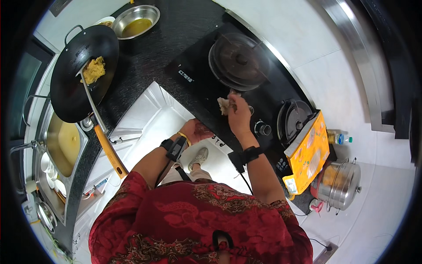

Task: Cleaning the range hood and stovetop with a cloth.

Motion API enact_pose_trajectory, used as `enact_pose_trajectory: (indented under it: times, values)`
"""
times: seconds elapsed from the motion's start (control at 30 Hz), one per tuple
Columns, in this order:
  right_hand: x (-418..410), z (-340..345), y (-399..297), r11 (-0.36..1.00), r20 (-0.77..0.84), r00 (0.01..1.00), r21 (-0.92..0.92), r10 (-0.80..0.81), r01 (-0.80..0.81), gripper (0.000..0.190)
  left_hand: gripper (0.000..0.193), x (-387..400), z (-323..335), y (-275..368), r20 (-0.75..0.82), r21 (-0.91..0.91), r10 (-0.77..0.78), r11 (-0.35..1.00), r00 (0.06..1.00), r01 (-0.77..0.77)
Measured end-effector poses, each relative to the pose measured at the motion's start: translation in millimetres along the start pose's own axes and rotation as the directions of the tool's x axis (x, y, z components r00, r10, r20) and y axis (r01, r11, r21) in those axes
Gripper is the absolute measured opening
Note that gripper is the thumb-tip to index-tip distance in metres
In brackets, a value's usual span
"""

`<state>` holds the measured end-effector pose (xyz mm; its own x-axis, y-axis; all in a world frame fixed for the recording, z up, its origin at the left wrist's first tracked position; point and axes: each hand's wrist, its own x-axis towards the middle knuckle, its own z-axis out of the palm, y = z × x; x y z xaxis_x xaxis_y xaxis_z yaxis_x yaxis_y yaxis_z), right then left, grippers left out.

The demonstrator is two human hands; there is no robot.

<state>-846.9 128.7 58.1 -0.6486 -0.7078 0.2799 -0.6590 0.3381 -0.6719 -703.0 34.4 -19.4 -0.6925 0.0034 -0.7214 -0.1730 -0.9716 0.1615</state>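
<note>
A crumpled pale cloth or tissue [223, 106] is in my right hand [239, 114], pressed against the black glass gas hob [197, 90]. That hand is just below the large burner [240, 60] and beside a control knob [262, 128]. My left hand [196, 130] is at the front edge of the hob, low and blurred. Its fingers are partly hidden, and I cannot tell whether it holds anything. Both wrists wear black strapped devices.
At left, a black wok [71, 82] holds cooked egg [95, 70] and a wooden-handled spatula [108, 150]. Behind it is a steel bowl [136, 19] of yellow liquid. A sink [62, 145] lies further left. An orange box [310, 155] stands by the small burner, near a steel steamer pot [343, 184].
</note>
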Motion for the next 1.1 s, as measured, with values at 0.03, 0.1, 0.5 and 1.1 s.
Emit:
enact_pose_trajectory:
  times: [0.03,0.1,0.5,1.1]
  values:
    - [0,5,1,1.000,0.083,0.996,0.016,0.010,-0.011,0.036,0.035,1,-2,0,-0.001,-0.004,0.005,1.000,1.000,-0.005]
    - [-13,15,-5,0.996,0.083,0.993,-0.039,-0.078,0.081,0.036,0.035,5,-8,1,0.087,-0.013,-0.001,1.000,0.996,0.002]
    - [-47,11,-42,0.957,0.160,0.979,0.281,-0.124,0.075,0.041,0.026,6,-14,4,0.195,-0.061,0.132,0.991,0.972,-0.123]
    - [21,38,-8,0.910,0.161,0.902,0.188,-0.401,0.370,0.025,0.027,8,-25,9,0.032,-0.165,0.092,0.983,0.995,-0.085]
